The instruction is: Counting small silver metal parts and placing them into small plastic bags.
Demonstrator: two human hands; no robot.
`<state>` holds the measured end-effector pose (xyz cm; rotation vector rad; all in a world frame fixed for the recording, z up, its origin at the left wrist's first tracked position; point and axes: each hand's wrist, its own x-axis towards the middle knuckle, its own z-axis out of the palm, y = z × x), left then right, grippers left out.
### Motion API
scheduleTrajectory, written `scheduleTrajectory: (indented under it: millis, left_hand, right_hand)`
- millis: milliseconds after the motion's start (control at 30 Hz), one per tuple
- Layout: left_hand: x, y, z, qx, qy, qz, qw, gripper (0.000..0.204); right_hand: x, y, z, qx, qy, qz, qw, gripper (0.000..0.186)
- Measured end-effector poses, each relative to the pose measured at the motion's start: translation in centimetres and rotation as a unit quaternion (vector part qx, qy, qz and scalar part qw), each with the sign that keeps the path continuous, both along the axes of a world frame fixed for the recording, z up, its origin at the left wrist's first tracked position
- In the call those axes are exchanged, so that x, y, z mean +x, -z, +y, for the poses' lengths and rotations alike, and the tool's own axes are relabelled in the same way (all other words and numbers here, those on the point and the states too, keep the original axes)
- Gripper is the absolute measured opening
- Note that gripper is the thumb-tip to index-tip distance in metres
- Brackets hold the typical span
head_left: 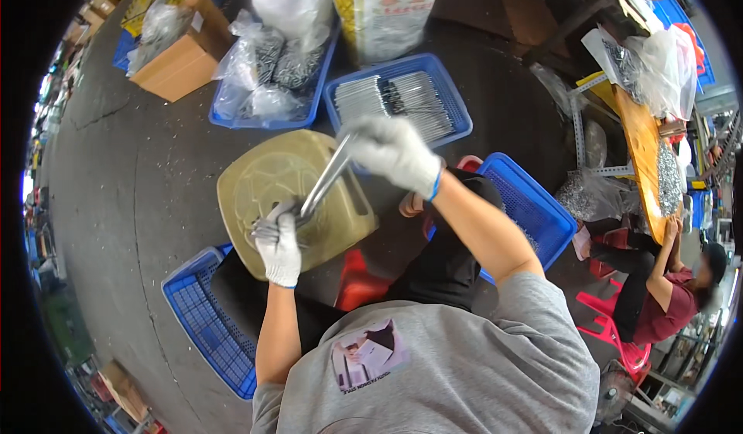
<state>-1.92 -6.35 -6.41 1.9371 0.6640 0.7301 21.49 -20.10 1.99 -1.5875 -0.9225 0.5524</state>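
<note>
My right hand (395, 155), in a white knit glove and blurred by motion, is closed on the upper end of a long, shiny metal bar (328, 177). The bar slants down over a yellowish plastic stool-like surface (240, 179) in front of my knees. Near the bar's lower end, my left hand (277, 250), also gloved, has its fingers curled around small grey metal pieces (288, 208) whose exact kind is unclear. Beyond, a blue tray (463, 117) holds rows of similar silvery bars (418, 101).
Another blue tray (220, 113) carries clear bags of small metal parts (298, 66). Blue baskets stand left (205, 318) and right (542, 202) of my legs. Farther left is a cardboard box (182, 55). At right, a person (673, 302) sits by a wooden board (635, 140) holding small parts.
</note>
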Motion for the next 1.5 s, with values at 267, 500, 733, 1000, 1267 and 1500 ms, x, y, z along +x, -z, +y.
scheduleTrajectory:
  millis: [267, 500, 733, 1000, 1267, 1500]
  left_hand:
    - [1.1, -2.4, -1.9, -0.186, -0.061, 0.003, 0.981, 0.028]
    - [0.0, -0.6, -1.6, -0.190, -0.100, -0.001, 0.977, 0.025]
    - [1.0, -0.7, -1.6, -0.203, -0.103, -0.015, 0.974, 0.028]
    - [1.1, -1.1, -1.2, -0.168, -0.089, 0.015, 0.982, 0.026]
    - [1.8, 0.0, -1.9, -0.384, -0.036, -0.122, 0.914, 0.023]
    - [1.0, -3.4, -2.0, -0.132, 0.040, -0.056, 0.989, 0.016]
  right_hand:
    - [19.6, 14.4, -8.7, 0.034, 0.238, 0.349, 0.905, 0.009]
    - [23.0, 28.4, -12.1, -0.161, 0.375, 0.268, 0.873, 0.011]
    - [26.2, 36.6, -13.5, -0.309, 0.404, 0.186, 0.841, 0.013]
    - [26.2, 33.5, -12.5, -0.464, 0.269, -0.109, 0.837, 0.026]
    - [15.0, 9.2, -4.5, -0.157, 0.066, -0.164, 0.972, 0.018]
    - [-1.7, -6.1, 0.2, -0.012, -0.033, 0.247, 0.968, 0.024]
